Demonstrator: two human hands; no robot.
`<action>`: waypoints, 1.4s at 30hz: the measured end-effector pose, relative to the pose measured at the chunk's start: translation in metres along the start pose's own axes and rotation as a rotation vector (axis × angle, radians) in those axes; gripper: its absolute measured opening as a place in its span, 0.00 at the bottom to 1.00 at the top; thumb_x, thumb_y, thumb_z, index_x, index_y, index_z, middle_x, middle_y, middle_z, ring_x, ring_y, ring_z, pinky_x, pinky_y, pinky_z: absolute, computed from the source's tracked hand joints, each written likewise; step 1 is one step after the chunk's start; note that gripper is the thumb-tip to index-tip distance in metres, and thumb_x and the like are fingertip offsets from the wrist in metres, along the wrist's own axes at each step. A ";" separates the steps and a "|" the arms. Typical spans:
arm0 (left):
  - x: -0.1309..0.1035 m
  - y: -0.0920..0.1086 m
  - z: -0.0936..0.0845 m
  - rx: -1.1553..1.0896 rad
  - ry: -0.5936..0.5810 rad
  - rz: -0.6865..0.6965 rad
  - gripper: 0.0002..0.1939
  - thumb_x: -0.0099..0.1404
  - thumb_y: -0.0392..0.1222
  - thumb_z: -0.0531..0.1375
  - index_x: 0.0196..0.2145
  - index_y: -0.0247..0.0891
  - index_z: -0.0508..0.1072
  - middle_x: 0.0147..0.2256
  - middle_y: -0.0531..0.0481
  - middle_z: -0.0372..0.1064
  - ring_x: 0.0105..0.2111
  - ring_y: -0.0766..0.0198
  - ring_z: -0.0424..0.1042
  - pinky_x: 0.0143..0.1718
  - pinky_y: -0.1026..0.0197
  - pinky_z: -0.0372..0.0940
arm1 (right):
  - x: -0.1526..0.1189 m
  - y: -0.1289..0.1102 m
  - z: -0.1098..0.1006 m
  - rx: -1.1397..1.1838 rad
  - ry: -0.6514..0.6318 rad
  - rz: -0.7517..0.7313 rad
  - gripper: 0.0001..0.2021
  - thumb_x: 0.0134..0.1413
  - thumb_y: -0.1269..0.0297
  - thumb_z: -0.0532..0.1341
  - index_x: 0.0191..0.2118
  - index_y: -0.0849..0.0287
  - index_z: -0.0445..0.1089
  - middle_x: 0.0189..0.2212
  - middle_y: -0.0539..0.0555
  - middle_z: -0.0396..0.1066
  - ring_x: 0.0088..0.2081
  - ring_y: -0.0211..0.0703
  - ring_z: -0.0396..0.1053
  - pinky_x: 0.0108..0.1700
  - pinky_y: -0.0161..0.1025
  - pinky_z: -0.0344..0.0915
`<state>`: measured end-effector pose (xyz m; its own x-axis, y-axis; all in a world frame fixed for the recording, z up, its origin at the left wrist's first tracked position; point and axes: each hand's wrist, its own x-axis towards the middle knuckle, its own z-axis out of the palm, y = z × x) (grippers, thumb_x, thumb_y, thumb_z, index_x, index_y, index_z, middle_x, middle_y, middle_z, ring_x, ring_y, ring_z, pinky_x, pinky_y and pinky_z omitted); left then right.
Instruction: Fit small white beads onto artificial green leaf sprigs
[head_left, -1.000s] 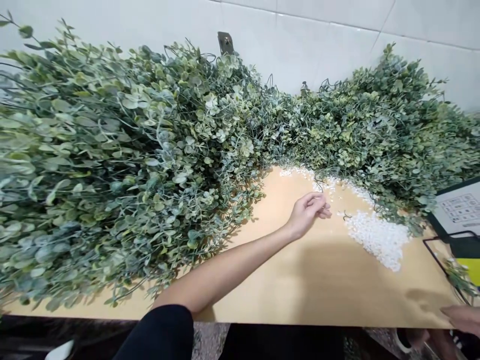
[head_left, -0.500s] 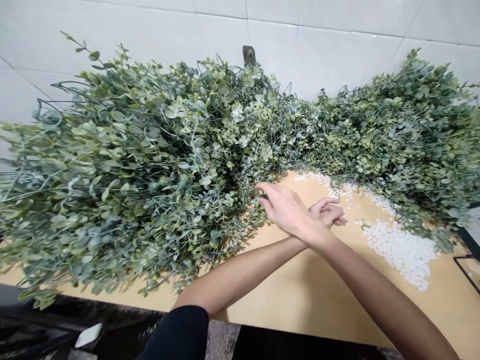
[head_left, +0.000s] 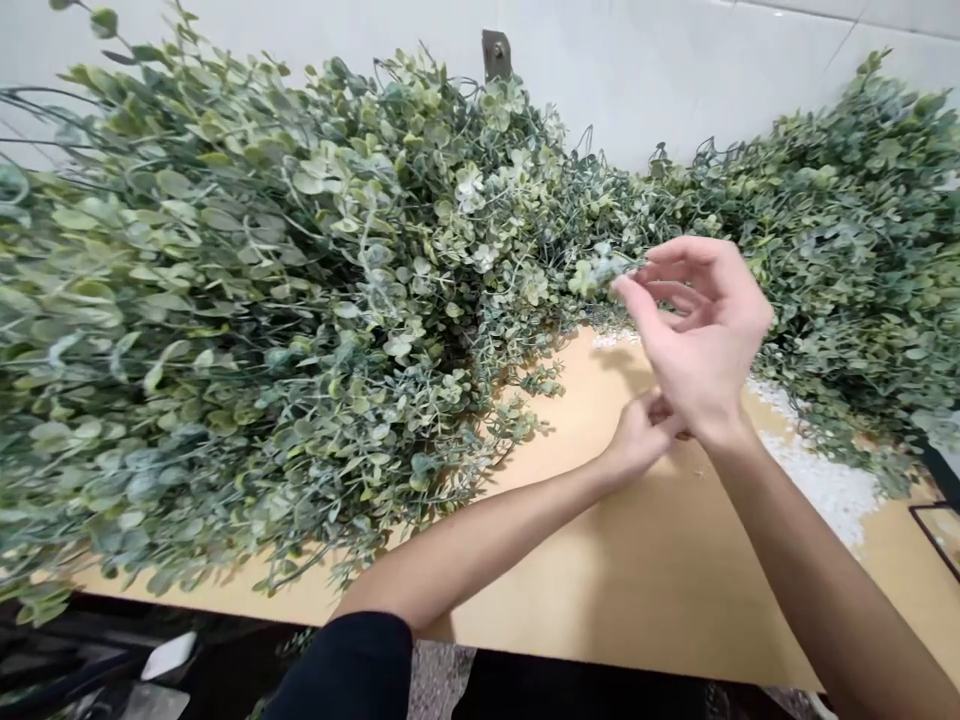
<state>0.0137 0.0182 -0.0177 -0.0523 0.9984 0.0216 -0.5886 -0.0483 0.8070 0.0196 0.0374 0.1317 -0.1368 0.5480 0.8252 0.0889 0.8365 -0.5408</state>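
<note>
My right hand [head_left: 705, 330] is raised over the table, thumb and fingertips pinched on a small sprig of artificial leaves [head_left: 598, 270] that points to the left. Below it, close to the tabletop, my left hand [head_left: 641, 435] is closed with its fingers bent inward. Part of that hand lies behind my right wrist, so what its fingers hold cannot be made out. A big heap of green artificial foliage [head_left: 300, 330] fills the left side, and more foliage [head_left: 847, 240] is piled at the right.
Many small white plastic pieces [head_left: 821, 480] lie in a spread on the wooden table [head_left: 525, 590] to the right. A metal bracket [head_left: 496, 55] is fixed to the tiled wall behind. A dark-framed object [head_left: 937, 530] stands at the right edge.
My right hand has lifted away from the left heap's edge toward the upper right, and a sprig now shows at its fingertips. My left hand's fingers have drawn in. The view has shifted slightly.
</note>
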 end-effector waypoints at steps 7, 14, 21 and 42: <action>-0.001 0.023 -0.002 -0.270 0.096 0.037 0.34 0.65 0.70 0.62 0.52 0.36 0.71 0.38 0.43 0.79 0.33 0.56 0.81 0.37 0.55 0.74 | -0.047 0.073 -0.090 -0.354 -0.117 -0.429 0.13 0.61 0.75 0.67 0.49 0.53 0.77 0.41 0.53 0.83 0.42 0.49 0.83 0.47 0.45 0.83; 0.003 0.027 -0.001 -0.227 0.223 0.036 0.22 0.54 0.43 0.76 0.44 0.37 0.75 0.32 0.52 0.78 0.30 0.67 0.77 0.33 0.65 0.69 | -0.098 0.097 -0.118 -0.263 -0.413 -0.403 0.22 0.58 0.76 0.65 0.57 0.51 0.73 0.44 0.53 0.83 0.45 0.47 0.83 0.51 0.43 0.82; 0.003 0.022 -0.003 -0.111 0.231 0.050 0.24 0.51 0.40 0.77 0.42 0.39 0.73 0.31 0.54 0.76 0.31 0.64 0.78 0.34 0.60 0.73 | -0.096 0.110 -0.153 -0.476 0.031 -0.015 0.13 0.60 0.72 0.64 0.50 0.53 0.76 0.40 0.56 0.81 0.36 0.49 0.80 0.42 0.48 0.80; -0.005 0.019 -0.008 0.149 0.091 0.006 0.13 0.57 0.41 0.75 0.38 0.39 0.78 0.37 0.52 0.77 0.37 0.65 0.76 0.44 0.62 0.70 | -0.108 0.139 -0.157 -0.674 -0.629 0.067 0.26 0.62 0.83 0.50 0.63 0.62 0.67 0.50 0.64 0.76 0.51 0.56 0.71 0.59 0.55 0.70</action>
<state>-0.0040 0.0118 -0.0073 -0.1321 0.9910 -0.0213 -0.4620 -0.0425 0.8859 0.2021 0.0950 -0.0071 -0.6038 0.6590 0.4484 0.6444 0.7347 -0.2122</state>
